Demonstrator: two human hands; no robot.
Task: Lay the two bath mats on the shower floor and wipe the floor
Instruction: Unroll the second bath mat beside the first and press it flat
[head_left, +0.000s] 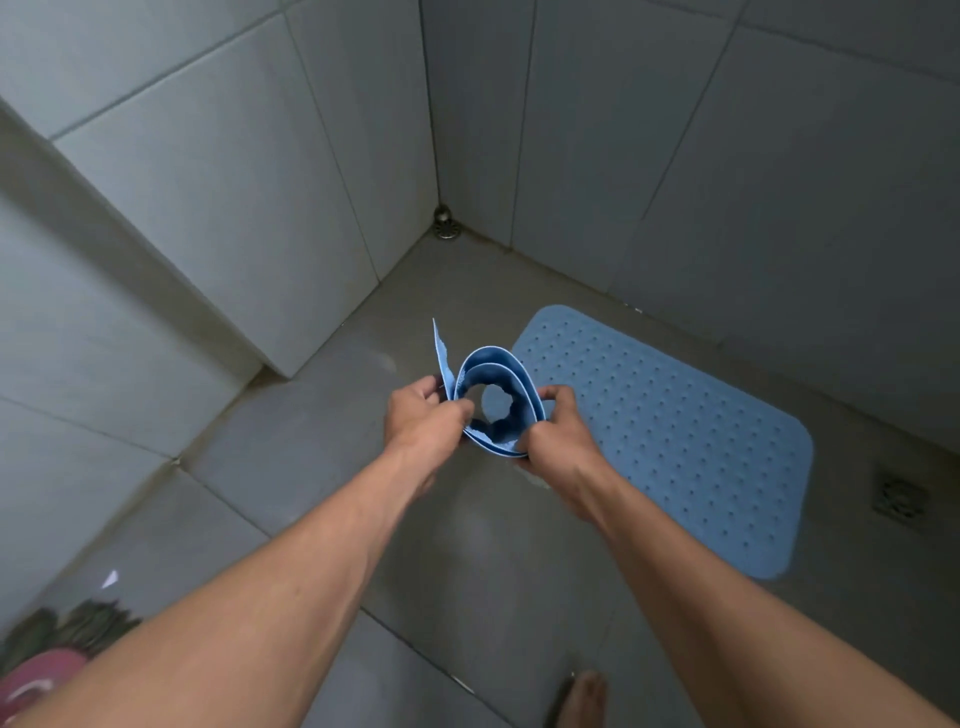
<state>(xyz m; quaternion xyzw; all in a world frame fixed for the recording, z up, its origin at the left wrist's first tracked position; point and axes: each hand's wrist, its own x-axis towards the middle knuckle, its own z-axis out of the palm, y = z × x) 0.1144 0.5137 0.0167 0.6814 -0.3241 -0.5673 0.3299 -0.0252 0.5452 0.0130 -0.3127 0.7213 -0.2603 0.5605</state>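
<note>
Flat mat (675, 441) matt rubber w/ dimples; wall tiles (208, 182) glossy; corner drain (445, 227) metal.

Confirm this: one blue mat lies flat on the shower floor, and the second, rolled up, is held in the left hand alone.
Not alone: the head view shows left hand and right hand both gripping the rolled mat. The flat mat does lie on the shower floor.

Dim, flat light, soft blur, wide-angle bending
</note>
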